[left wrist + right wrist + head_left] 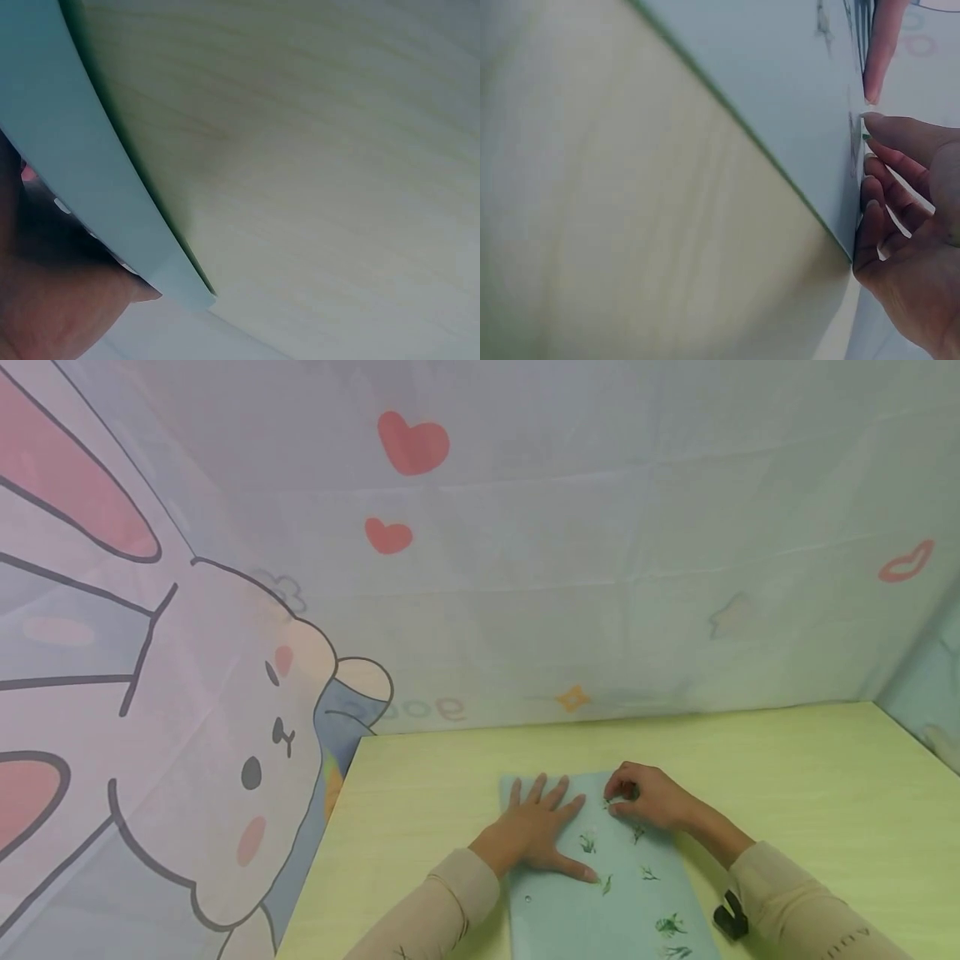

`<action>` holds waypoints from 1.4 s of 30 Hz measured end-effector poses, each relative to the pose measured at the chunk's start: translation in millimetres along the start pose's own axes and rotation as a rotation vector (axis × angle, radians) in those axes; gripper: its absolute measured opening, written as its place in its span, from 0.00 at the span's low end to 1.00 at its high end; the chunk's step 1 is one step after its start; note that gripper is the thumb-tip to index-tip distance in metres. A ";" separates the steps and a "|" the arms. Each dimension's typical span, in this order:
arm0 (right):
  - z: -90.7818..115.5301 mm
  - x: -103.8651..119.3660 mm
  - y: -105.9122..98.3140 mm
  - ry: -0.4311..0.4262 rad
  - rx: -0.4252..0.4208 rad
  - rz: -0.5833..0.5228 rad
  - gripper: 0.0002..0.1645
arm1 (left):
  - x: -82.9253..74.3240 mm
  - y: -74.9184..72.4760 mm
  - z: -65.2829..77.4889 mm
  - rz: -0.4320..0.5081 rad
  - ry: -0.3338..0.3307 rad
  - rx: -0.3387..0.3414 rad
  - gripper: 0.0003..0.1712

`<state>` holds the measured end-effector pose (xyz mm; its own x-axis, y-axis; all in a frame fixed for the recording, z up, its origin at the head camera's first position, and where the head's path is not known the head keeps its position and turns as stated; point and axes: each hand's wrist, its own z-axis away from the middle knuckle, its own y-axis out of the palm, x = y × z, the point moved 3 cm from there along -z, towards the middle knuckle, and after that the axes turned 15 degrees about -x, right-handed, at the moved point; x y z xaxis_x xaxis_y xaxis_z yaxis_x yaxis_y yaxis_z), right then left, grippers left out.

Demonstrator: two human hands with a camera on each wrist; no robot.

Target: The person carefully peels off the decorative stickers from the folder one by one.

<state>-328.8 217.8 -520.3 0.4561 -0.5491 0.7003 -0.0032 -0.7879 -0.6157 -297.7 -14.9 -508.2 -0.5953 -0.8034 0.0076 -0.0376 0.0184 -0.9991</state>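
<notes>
On the pale yellow-green tabletop [420, 827], I see a flat light-blue rectangular board [585, 922] dotted with green leafy motifs [671, 925]. I see the left hand [534, 835] resting on it, fingers spread wide; the right hand [651, 797] pinches a tiny green leafy piece [607, 803] near the board's far right corner.

board [555, 935] on table [420, 793] | greenery [670, 925] on board | object [731, 918] right of board | backdrop [525, 627] behind table
</notes>
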 end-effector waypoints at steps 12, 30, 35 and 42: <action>-1.3 2.1 -1.5 -0.027 0.021 -0.033 0.03 | 0.6 -0.9 0.1 0.015 0.007 0.005 0.69; -1.8 1.0 -2.0 -0.042 -0.022 0.018 0.05 | 1.2 2.9 -2.5 0.005 0.010 -0.003 0.69; -1.9 0.2 -1.2 -0.062 -0.031 0.041 0.04 | 1.4 2.5 -2.3 -0.001 0.007 -0.001 0.69; -0.5 -0.6 -0.1 -0.047 -0.067 0.030 0.08 | 1.4 3.8 -2.7 -0.008 0.011 0.008 0.69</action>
<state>-329.5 218.0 -520.5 0.4961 -0.5606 0.6630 -0.0767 -0.7889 -0.6097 -300.9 -14.4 -511.9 -0.6036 -0.7971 0.0157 -0.0361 0.0077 -0.9993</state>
